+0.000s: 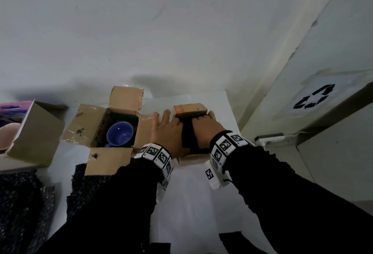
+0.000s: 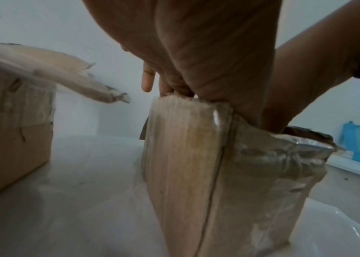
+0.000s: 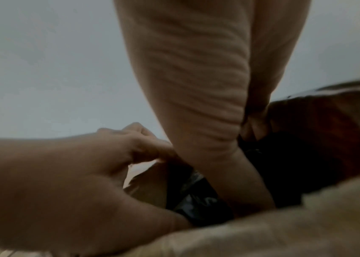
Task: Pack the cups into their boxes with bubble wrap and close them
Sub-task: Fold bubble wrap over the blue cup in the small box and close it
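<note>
A small cardboard box (image 1: 194,157) (image 2: 185,165) stands on the white table, its orange-printed flap (image 1: 190,108) raised at the back. Dark bubble wrap (image 1: 188,133) (image 3: 284,165) fills its opening; any cup under it is hidden. My left hand (image 1: 168,132) (image 2: 196,60) (image 3: 64,173) grips the box's left wall, with two fingers stretched out beyond it. My right hand (image 1: 205,127) (image 3: 196,87) curls its fingers on the wrap and pushes it down. To the left, a blue cup (image 1: 120,135) sits unwrapped in a second open box (image 1: 109,161) (image 2: 9,139).
A third box (image 1: 38,132) at the far left holds a pink cup (image 1: 6,136). Dark bubble wrap sheets (image 1: 18,203) lie at the near left. A wall rises close behind the boxes. A surface with a recycling sign (image 1: 314,97) and a white power strip (image 1: 268,137) are at right.
</note>
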Tool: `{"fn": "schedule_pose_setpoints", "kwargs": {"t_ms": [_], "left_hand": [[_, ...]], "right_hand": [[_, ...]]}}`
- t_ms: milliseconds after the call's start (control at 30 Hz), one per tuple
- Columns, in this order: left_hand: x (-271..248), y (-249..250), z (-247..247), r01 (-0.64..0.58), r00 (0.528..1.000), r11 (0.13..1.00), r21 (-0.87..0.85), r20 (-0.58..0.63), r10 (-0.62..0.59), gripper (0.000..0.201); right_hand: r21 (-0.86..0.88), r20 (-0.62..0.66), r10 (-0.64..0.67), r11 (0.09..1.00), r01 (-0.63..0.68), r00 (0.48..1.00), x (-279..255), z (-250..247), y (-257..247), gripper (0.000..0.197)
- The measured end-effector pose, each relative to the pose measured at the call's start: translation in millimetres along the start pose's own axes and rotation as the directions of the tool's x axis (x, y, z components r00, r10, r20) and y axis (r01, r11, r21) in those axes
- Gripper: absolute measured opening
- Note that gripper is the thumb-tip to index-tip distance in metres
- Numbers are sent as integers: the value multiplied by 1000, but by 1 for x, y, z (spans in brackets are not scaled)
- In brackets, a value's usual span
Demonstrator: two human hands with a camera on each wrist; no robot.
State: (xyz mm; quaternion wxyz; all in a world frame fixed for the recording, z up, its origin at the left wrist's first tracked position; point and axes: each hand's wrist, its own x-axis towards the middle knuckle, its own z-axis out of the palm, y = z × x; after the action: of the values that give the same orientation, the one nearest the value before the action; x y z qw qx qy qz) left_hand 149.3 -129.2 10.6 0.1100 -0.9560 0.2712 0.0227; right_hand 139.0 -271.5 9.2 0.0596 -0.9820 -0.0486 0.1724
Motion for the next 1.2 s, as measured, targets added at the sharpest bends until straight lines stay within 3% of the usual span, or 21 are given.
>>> {"fn": "schedule_pose_setpoints", "kwargs": {"t_ms": [233, 433, 600, 700, 867, 933, 1100, 1200], "left_hand": [[8, 0, 5, -1, 998, 1000, 13, 60, 0, 73], [14, 2, 2, -26, 995, 1000, -10, 91, 27, 70], [2, -1, 2, -54, 998, 999, -4, -26, 54, 65], [-5, -1, 4, -39, 997, 999, -26, -63, 37, 65], [4, -4, -6, -42, 989, 993, -106, 136, 56, 67], [6, -9, -12, -63, 978, 996, -62, 194, 74, 60], [1, -6, -15, -49, 990, 995, 82, 137, 38, 35], [1, 0, -17, -1, 992, 997, 83, 123, -9, 24]], "right_hand": [[-122, 7, -13, 992, 14, 1000, 2, 1, 3, 50], [-35, -9, -40, 999, 40, 999, 0, -4, 4, 48], [-60, -6, -94, 994, 94, 996, -1, 4, 8, 71], [-64, -21, -103, 993, 102, 994, -3, 8, 8, 72], [-47, -10, -102, 994, 102, 995, 5, 7, 7, 67], [-80, -5, -121, 989, 120, 993, 6, 7, 7, 66], [-390, -147, -180, 914, 110, 973, -9, 10, 9, 68], [-368, -163, -177, 924, 107, 971, -14, 10, 13, 75]]}}
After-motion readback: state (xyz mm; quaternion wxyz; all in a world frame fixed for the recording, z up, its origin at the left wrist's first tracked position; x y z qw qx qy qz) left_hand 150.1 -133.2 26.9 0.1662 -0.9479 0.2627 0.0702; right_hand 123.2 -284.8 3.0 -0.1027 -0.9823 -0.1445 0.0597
